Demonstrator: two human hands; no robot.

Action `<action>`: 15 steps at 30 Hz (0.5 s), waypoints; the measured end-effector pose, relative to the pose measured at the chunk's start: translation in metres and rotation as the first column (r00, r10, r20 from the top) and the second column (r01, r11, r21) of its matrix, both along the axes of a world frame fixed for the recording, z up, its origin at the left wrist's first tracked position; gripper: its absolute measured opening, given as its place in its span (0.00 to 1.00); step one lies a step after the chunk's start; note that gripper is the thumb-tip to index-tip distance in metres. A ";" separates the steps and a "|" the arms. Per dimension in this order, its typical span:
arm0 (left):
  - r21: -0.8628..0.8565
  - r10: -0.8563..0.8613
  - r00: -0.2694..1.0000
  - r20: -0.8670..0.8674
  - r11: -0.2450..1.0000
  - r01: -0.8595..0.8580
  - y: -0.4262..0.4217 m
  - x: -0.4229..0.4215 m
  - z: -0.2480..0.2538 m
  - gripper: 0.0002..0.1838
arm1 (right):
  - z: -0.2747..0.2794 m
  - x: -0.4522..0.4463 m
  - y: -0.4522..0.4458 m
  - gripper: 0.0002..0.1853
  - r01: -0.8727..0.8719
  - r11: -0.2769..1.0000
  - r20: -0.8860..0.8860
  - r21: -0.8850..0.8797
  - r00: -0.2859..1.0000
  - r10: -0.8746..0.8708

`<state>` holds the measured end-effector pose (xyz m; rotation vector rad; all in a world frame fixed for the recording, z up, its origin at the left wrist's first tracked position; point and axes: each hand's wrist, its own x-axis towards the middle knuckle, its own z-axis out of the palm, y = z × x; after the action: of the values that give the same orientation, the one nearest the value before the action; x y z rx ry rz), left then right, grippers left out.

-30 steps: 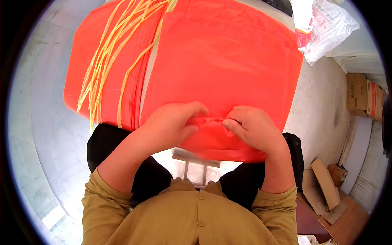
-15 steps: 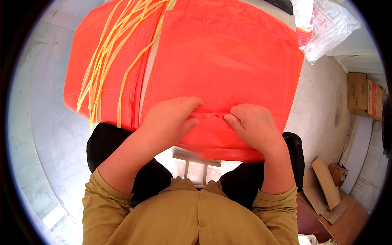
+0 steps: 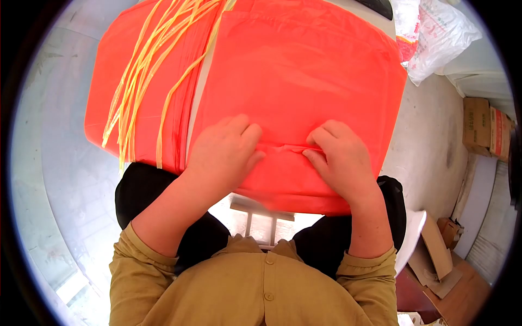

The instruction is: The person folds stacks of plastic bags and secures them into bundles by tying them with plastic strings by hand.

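A smooth red plastic sheet is spread before me, its near part hanging over the edge by my knees. A raised fold runs across it between my two hands. On the fold's right end, my right hand pinches the plastic between thumb and fingers. At the left end my left hand has its fingers curled, with the fold leading in between thumb and forefinger. Left of this sheet lies a pile of more red plastic, its layered edges showing. Several yellow plastic strips trail over that pile.
White plastic bags sit at the far right, near a dark object on the back edge. Cardboard boxes stand by the right wall. Lower right, an opened carton rests on a brown wooden surface.
My left hand has drawn its fingers in and shifted slightly. My right hand's knuckles have risen, its fingers less tightly bunched on the fold. Something white now shows beside my right knee.
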<state>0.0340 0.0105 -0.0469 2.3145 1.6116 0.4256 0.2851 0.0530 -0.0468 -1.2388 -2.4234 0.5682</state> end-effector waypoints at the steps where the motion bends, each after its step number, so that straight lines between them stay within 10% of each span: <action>1: 0.013 -0.016 1.000 -0.007 1.000 0.016 0.000 -0.001 -0.002 0.15 | -0.001 0.000 -0.001 0.07 -0.019 0.999 0.025 -0.029 0.999 0.020; 15: -0.135 -0.284 0.954 0.100 0.946 0.296 -0.004 -0.010 0.017 0.29 | 0.012 0.008 0.000 0.16 -0.129 0.962 0.038 -0.241 0.989 0.143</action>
<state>0.0243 0.0068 -0.0301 2.3385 1.1956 0.3134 0.2930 0.0528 -0.0345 -1.1968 -2.5593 0.8997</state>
